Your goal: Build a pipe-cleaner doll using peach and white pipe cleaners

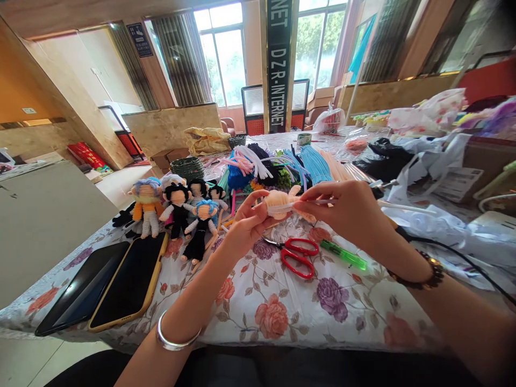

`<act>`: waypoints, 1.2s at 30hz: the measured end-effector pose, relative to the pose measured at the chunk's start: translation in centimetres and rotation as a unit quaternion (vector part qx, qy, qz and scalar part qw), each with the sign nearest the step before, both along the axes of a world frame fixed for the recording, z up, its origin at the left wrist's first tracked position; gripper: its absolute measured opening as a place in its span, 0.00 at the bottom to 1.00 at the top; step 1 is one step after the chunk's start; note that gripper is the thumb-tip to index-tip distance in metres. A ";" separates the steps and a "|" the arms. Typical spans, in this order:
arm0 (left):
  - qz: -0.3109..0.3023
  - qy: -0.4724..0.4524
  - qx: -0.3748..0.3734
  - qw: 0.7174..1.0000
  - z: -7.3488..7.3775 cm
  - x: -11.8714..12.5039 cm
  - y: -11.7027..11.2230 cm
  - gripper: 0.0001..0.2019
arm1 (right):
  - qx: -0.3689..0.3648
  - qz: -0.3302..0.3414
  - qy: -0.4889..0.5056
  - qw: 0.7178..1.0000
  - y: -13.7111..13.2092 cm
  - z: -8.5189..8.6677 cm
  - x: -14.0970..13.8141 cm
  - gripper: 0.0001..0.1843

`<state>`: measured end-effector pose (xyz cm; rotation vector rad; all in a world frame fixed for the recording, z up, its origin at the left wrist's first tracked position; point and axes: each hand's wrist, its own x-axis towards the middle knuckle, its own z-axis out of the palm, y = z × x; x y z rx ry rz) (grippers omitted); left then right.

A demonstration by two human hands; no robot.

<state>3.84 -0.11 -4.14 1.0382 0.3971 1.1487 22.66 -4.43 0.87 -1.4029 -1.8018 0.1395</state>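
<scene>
My left hand (245, 226) is closed around a small peach pipe-cleaner ball (278, 203), held above the flowered tablecloth (262, 301). My right hand (346, 207) pinches a white pipe cleaner (403, 207) that runs from the ball out to the right. Both hands meet at the middle of the view. Red-handled scissors (298, 257) and a green lighter (344, 255) lie just below them on the cloth.
Several finished pipe-cleaner dolls (177, 212) lie to the left. Two phones (108, 287) rest near the table's front-left edge. Bundles of coloured pipe cleaners (290, 164) sit behind the hands. Plastic bags (423, 156) and a black cable (463, 258) crowd the right side.
</scene>
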 end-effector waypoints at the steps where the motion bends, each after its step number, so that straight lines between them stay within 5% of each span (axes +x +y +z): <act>1: 0.002 0.001 0.002 1.000 0.0 0.0 0.0 0.19 | 0.000 -0.002 -0.001 1.000 0.1 0.0 0.0 0.08; 17: 0.041 0.041 0.024 0.998 0.4 0.4 -0.6 0.19 | 0.038 -0.033 -0.056 0.997 0.1 -0.3 -0.1 0.08; 25: 0.118 0.055 0.134 0.982 0.2 1.0 -1.1 0.15 | 0.070 -0.111 -0.153 0.980 -0.3 -0.6 -1.0 0.11; 36: 0.194 0.071 0.231 0.951 -0.6 1.5 -2.5 0.09 | 0.193 -0.117 -0.237 0.945 -0.1 -2.2 -2.1 0.18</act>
